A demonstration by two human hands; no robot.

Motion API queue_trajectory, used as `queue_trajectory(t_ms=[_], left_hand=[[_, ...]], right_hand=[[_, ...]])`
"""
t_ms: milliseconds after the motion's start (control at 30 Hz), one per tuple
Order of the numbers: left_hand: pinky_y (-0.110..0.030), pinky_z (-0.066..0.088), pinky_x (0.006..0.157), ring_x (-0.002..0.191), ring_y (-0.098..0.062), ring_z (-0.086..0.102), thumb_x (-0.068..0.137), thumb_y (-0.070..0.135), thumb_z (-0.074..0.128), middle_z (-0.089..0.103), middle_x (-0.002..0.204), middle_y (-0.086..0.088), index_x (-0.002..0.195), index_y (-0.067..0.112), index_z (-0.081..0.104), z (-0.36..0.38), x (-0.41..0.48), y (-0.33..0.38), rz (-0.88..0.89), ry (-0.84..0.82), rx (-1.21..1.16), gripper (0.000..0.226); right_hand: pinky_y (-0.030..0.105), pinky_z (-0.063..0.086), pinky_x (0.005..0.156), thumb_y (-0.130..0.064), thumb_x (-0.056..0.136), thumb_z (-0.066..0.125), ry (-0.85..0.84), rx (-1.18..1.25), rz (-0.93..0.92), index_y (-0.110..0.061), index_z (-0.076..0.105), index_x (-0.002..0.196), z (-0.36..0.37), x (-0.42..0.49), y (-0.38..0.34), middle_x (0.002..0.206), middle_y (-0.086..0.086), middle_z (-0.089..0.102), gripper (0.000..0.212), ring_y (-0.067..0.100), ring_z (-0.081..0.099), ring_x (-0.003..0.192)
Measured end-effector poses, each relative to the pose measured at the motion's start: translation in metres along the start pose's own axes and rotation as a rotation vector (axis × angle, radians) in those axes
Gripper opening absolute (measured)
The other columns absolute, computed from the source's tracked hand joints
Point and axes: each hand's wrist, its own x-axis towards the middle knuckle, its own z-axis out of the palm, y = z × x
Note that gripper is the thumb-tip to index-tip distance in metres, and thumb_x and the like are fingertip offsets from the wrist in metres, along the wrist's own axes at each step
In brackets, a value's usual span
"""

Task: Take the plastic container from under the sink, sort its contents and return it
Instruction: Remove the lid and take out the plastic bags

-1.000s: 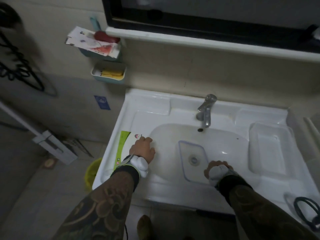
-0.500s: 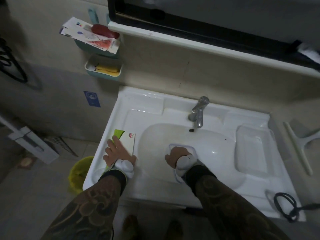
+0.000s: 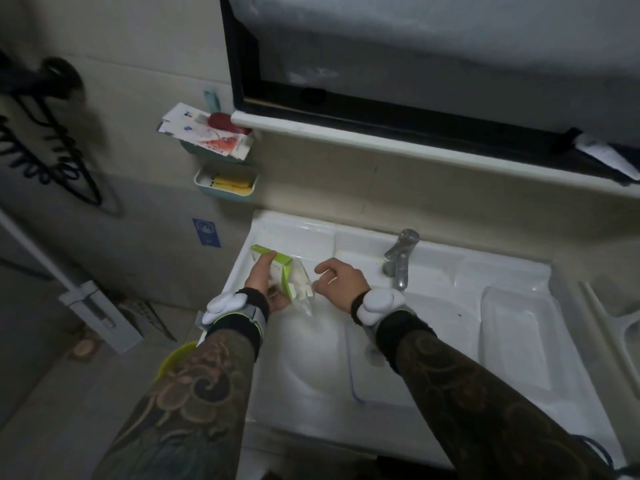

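Note:
My left hand (image 3: 260, 284) grips a green-and-white box (image 3: 277, 264) and holds it tilted above the left ledge of the white sink (image 3: 433, 271). A clear plastic packet (image 3: 302, 286) hangs against the box's right side. My right hand (image 3: 337, 282) is just right of it, fingers curled, pinching the packet's edge. The clear plastic container (image 3: 353, 372) lies in the basin, partly hidden under my right forearm. Its clear lid (image 3: 516, 337) rests on the sink's right ledge.
A metal faucet (image 3: 399, 259) stands just right of my right hand. Two wall trays (image 3: 225, 187) with small items hang left of the sink. A yellow bin (image 3: 173, 358) sits on the floor below the left edge. A black cable (image 3: 597, 450) lies at the front right corner.
My left hand has lifted the green box off the left ledge. My right hand has left the container in the basin and moved up and left to the packet beside the box.

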Motion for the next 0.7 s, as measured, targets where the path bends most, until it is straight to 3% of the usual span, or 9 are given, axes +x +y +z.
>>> queue_trajectory(t_ms=[167, 233, 333, 433, 533, 633, 700], left_hand=[[-0.043, 0.049, 0.093, 0.101, -0.029, 0.061, 0.073, 0.046, 0.071, 0.060, 0.115, -0.009, 0.122, 0.018, 0.054, 0.012, -0.004, 0.011, -0.019, -0.014, -0.024, 0.059], [-0.042, 0.050, 0.092, 0.093, -0.028, 0.062, 0.075, 0.048, 0.069, 0.060, 0.105, -0.009, 0.112, 0.015, 0.054, 0.013, -0.004, 0.013, 0.017, 0.014, 0.035, 0.052], [-0.046, 0.048, 0.099, 0.097, -0.030, 0.061, 0.076, 0.048, 0.068, 0.059, 0.102, -0.011, 0.096, 0.012, 0.056, 0.012, -0.003, 0.017, 0.047, 0.052, 0.081, 0.043], [-0.046, 0.047, 0.100, 0.098, -0.030, 0.062, 0.079, 0.048, 0.066, 0.062, 0.100, -0.010, 0.099, 0.013, 0.059, 0.014, -0.004, 0.021, 0.066, 0.059, 0.084, 0.041], [-0.048, 0.047, 0.101, 0.097, -0.030, 0.060, 0.081, 0.048, 0.064, 0.063, 0.101, -0.010, 0.110, 0.016, 0.057, 0.017, -0.005, 0.024, 0.075, 0.058, 0.085, 0.044], [-0.048, 0.048, 0.099, 0.102, -0.031, 0.059, 0.082, 0.047, 0.063, 0.061, 0.114, -0.011, 0.117, 0.019, 0.056, 0.015, -0.006, 0.026, 0.077, 0.058, 0.063, 0.046], [-0.045, 0.051, 0.093, 0.094, -0.029, 0.062, 0.082, 0.046, 0.064, 0.062, 0.107, -0.009, 0.109, 0.017, 0.058, 0.013, -0.008, 0.027, 0.080, 0.072, 0.047, 0.040]], right_hand=[[0.021, 0.047, 0.070, -0.031, 0.071, 0.072, -0.022, 0.049, -0.153, -0.031, 0.063, 0.098, -0.013, 0.007, -0.014, 0.085, -0.010, 0.063, 0.028, 0.013, 0.060, 0.075], [0.025, 0.047, 0.070, -0.029, 0.070, 0.073, 0.022, 0.038, -0.266, -0.030, 0.060, 0.094, -0.013, 0.007, -0.015, 0.085, -0.009, 0.058, 0.027, 0.011, 0.054, 0.068], [0.028, 0.046, 0.067, -0.031, 0.070, 0.071, 0.056, -0.079, -0.429, -0.030, 0.057, 0.089, -0.011, 0.006, -0.016, 0.086, -0.007, 0.051, 0.025, 0.008, 0.048, 0.067], [0.023, 0.043, 0.070, -0.038, 0.069, 0.074, -0.138, -0.200, -0.427, -0.035, 0.064, 0.103, -0.006, 0.003, -0.020, 0.088, -0.005, 0.056, 0.036, 0.012, 0.054, 0.075], [0.029, 0.051, 0.086, -0.038, 0.075, 0.070, -0.253, -0.409, -0.352, -0.032, 0.060, 0.121, 0.000, 0.005, -0.022, 0.104, 0.001, 0.068, 0.047, 0.022, 0.061, 0.098], [0.033, 0.051, 0.091, -0.029, 0.082, 0.065, -0.220, -0.397, -0.334, -0.027, 0.064, 0.117, 0.000, 0.007, -0.025, 0.111, 0.005, 0.068, 0.035, 0.026, 0.061, 0.105], [0.031, 0.051, 0.088, -0.026, 0.083, 0.063, -0.190, -0.372, -0.364, -0.023, 0.070, 0.106, -0.003, 0.007, -0.026, 0.107, 0.004, 0.070, 0.025, 0.025, 0.063, 0.101]])
